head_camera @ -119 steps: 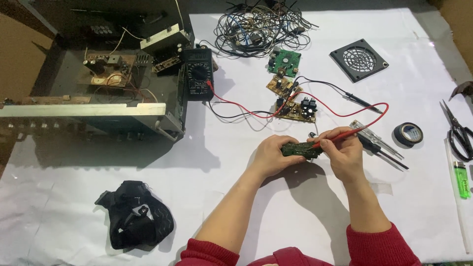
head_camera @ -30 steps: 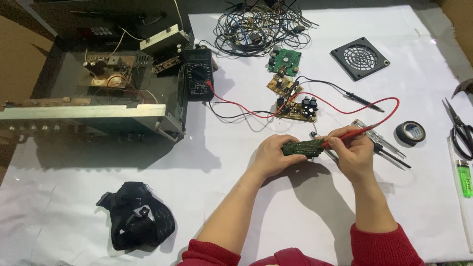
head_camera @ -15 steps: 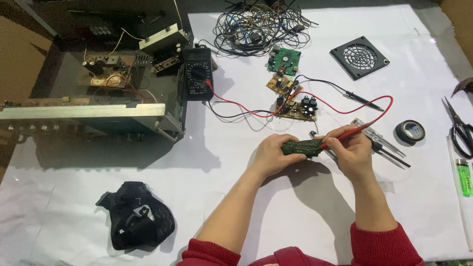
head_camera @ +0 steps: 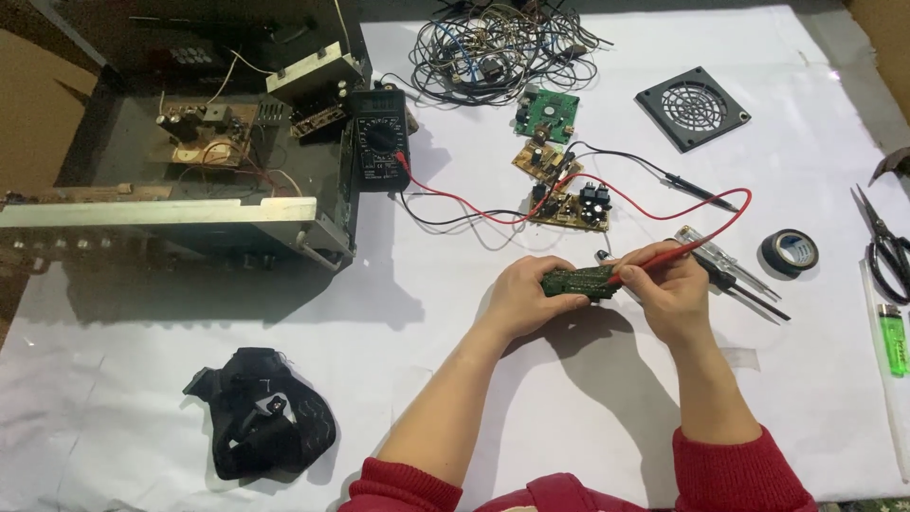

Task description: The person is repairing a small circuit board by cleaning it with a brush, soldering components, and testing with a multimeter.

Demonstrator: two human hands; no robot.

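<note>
My left hand [head_camera: 527,294] grips a small green circuit board [head_camera: 580,281] above the white table cover. My right hand [head_camera: 668,287] holds a red probe [head_camera: 664,260] like a pen, its tip touching the board's right end. The red lead [head_camera: 493,214] runs back to a black multimeter [head_camera: 379,142] leaning against the opened metal chassis [head_camera: 190,204]. The black probe [head_camera: 700,192] lies loose on the cover beyond my right hand.
Three more circuit boards [head_camera: 550,156] lie behind my hands, below a tangle of wires [head_camera: 502,47]. A black fan grille [head_camera: 692,106], tape roll [head_camera: 789,252], screwdrivers [head_camera: 735,275], scissors [head_camera: 886,248] and green lighter [head_camera: 893,337] sit right. A black strap bundle [head_camera: 261,427] lies front left.
Both hands stay on the board and probe. The red probe's tip has shifted slightly along the board, and the red lead's loop has moved with it.
</note>
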